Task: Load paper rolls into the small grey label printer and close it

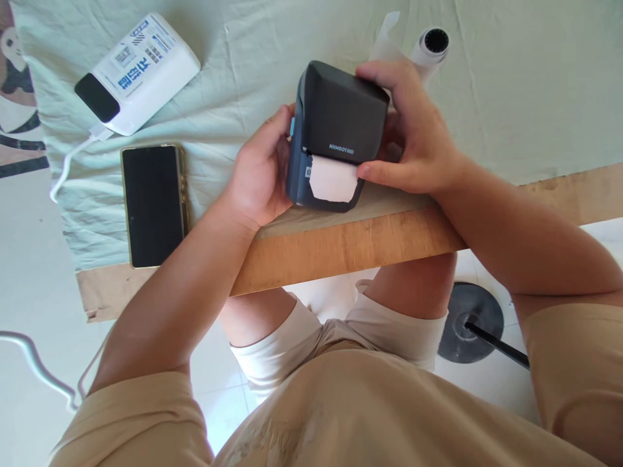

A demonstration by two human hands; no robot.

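A dark label printer (pixel 343 110) marked NIIMBOT is held just above the front of the cloth-covered table. A white strip of label paper (pixel 333 180) with a torn-looking edge sticks out of its slot. My left hand (pixel 263 168) grips the printer's left side, near a small light-blue tab. With fingers at the top right corner and the thumb beside the paper, my right hand (pixel 413 130) is closed on the printer's right side. The fingers behind the printer are partly hidden. Behind my right hand lies a roll of label paper (pixel 431 52), its loose end (pixel 387 32) curling up.
A phone (pixel 153 206) with a dark screen lies left of my left forearm. Farther back sits a white power bank (pixel 141 71) with a white cable (pixel 71 162) plugged in. The table's bare wooden edge (pixel 341 246) runs under my forearms. A round black base (pixel 470 324) stands on the floor.
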